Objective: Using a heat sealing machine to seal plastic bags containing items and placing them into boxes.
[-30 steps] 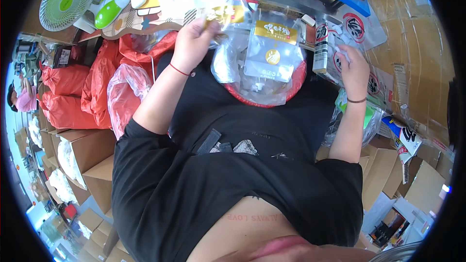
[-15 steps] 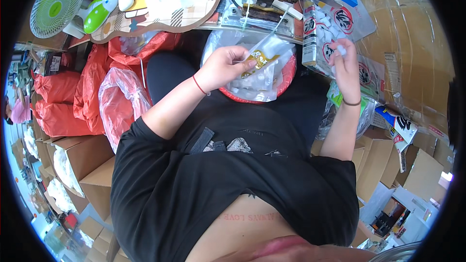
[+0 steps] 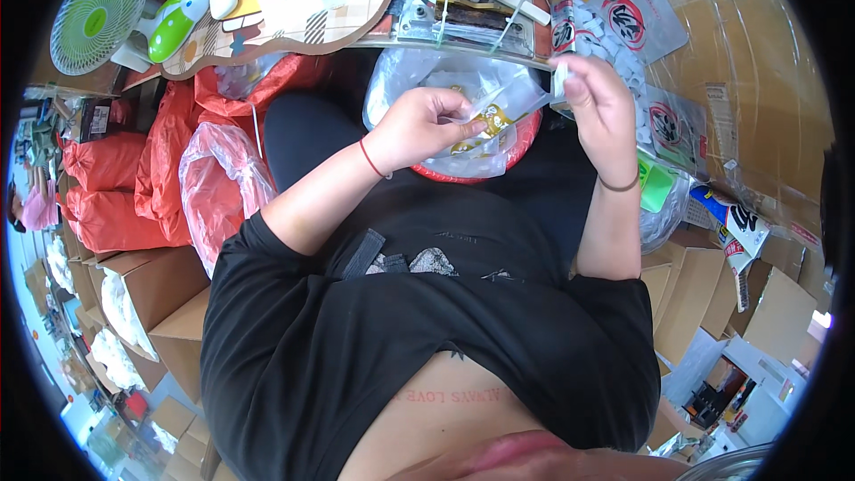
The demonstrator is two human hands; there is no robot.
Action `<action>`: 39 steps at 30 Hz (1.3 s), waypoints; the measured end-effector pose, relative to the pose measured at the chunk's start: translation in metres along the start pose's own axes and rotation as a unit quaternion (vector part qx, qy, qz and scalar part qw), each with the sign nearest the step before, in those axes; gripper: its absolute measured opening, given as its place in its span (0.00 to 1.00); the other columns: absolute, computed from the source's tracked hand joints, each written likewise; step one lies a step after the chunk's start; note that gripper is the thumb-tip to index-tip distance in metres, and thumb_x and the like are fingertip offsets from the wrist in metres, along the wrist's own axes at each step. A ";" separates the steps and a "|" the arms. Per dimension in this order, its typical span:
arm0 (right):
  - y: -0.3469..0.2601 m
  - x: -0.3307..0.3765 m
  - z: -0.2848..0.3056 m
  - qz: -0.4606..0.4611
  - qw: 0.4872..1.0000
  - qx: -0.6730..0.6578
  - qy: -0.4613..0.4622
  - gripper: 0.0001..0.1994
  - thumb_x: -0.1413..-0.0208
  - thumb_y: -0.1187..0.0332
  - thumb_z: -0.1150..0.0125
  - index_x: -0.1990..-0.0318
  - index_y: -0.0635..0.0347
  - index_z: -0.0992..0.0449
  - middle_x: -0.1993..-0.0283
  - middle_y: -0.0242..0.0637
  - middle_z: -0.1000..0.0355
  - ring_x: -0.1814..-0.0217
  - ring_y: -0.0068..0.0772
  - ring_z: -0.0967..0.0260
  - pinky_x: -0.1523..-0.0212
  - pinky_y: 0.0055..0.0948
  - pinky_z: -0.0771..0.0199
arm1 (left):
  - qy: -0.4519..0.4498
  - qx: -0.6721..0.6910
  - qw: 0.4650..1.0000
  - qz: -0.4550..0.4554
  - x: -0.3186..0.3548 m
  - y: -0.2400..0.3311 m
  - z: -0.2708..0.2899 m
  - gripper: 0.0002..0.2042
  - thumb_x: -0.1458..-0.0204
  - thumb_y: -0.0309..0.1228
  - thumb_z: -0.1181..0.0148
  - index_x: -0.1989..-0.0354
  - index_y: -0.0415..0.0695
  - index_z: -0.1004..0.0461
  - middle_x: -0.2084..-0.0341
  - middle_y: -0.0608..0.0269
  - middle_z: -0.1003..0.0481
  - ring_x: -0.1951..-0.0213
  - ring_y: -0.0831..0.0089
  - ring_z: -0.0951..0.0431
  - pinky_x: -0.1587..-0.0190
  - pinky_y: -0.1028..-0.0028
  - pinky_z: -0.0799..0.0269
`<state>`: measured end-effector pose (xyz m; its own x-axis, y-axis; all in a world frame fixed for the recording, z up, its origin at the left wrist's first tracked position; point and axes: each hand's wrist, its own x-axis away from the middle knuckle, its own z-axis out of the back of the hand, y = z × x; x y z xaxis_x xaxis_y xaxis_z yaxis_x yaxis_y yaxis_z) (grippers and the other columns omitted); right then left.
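Observation:
My left hand (image 3: 414, 129) pinches a clear plastic pouch with gold print (image 3: 509, 113) by its near end, over a red-rimmed basin (image 3: 531, 144) lined with clear plastic. More such pouches lie in the basin. In the fingers of my right hand (image 3: 607, 120) is a small white piece (image 3: 560, 82), held at the far right end of the pouch; whether it touches the pouch I cannot tell. A carton of loose white pieces (image 3: 614, 55) sits just beyond that hand.
Past the basin is a metal device with brown bars (image 3: 485, 13) at the bench edge. A green fan (image 3: 98, 18) stands at the far left. Red bags (image 3: 111, 218) and open cardboard boxes (image 3: 156, 289) crowd the left; a large carton wall (image 3: 739, 80) rises at right.
My right hand has come left from over the white pieces to the pouch's end, carrying one white piece. My left hand has shifted slightly right, and the pouch now points toward the right hand.

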<state>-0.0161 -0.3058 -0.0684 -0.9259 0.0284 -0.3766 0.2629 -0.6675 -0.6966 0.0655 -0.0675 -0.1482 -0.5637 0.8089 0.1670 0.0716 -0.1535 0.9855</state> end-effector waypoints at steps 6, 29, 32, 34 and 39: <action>0.005 -0.016 -0.005 0.038 0.996 0.041 -0.073 0.13 0.35 0.62 0.45 0.60 0.65 0.24 0.64 0.35 0.27 0.63 0.29 0.31 0.58 0.29 0.32 | -0.055 0.127 0.989 0.054 0.001 0.007 -0.012 0.12 0.41 0.33 0.37 0.55 0.38 0.22 0.66 0.68 0.20 0.65 0.84 0.23 0.60 0.81 0.26; 0.077 0.020 0.023 -0.074 0.953 0.289 0.054 0.09 0.43 0.72 0.40 0.55 0.62 0.25 0.61 0.41 0.30 0.64 0.37 0.30 0.62 0.31 0.31 | 0.377 -0.261 0.882 -0.110 -0.049 -0.019 0.131 0.29 0.45 0.39 0.37 0.40 0.37 0.39 0.61 0.42 0.23 0.59 0.51 0.20 0.57 0.64 0.23; 0.071 0.026 0.024 -0.190 0.966 0.149 0.094 0.07 0.38 0.69 0.43 0.56 0.62 0.25 0.63 0.37 0.29 0.65 0.30 0.32 0.62 0.28 0.33 | 0.302 -0.612 0.695 -0.224 -0.017 -0.021 0.137 0.26 0.44 0.39 0.39 0.39 0.42 0.35 0.60 0.43 0.22 0.55 0.47 0.22 0.52 0.63 0.26; 0.067 0.025 0.021 -0.162 0.972 0.131 0.106 0.07 0.37 0.69 0.43 0.57 0.62 0.25 0.63 0.36 0.29 0.65 0.28 0.33 0.62 0.27 0.33 | 0.260 -0.707 0.606 -0.256 -0.006 -0.022 0.130 0.25 0.43 0.38 0.39 0.39 0.43 0.34 0.60 0.43 0.22 0.54 0.45 0.23 0.51 0.63 0.27; 0.037 0.007 -0.009 0.030 0.993 0.097 0.062 0.08 0.35 0.68 0.46 0.58 0.64 0.25 0.66 0.33 0.29 0.65 0.22 0.34 0.62 0.23 0.34 | 0.276 -0.210 0.933 -0.100 0.017 -0.004 0.098 0.14 0.44 0.36 0.37 0.54 0.40 0.23 0.69 0.55 0.21 0.63 0.62 0.20 0.58 0.70 0.26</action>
<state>-0.0101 -0.3232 -0.1018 -0.8666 0.0684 -0.4943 0.2471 -0.8017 -0.5442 0.1360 0.0021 -0.1465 -0.8778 0.4467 -0.1729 -0.3427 -0.3335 0.8782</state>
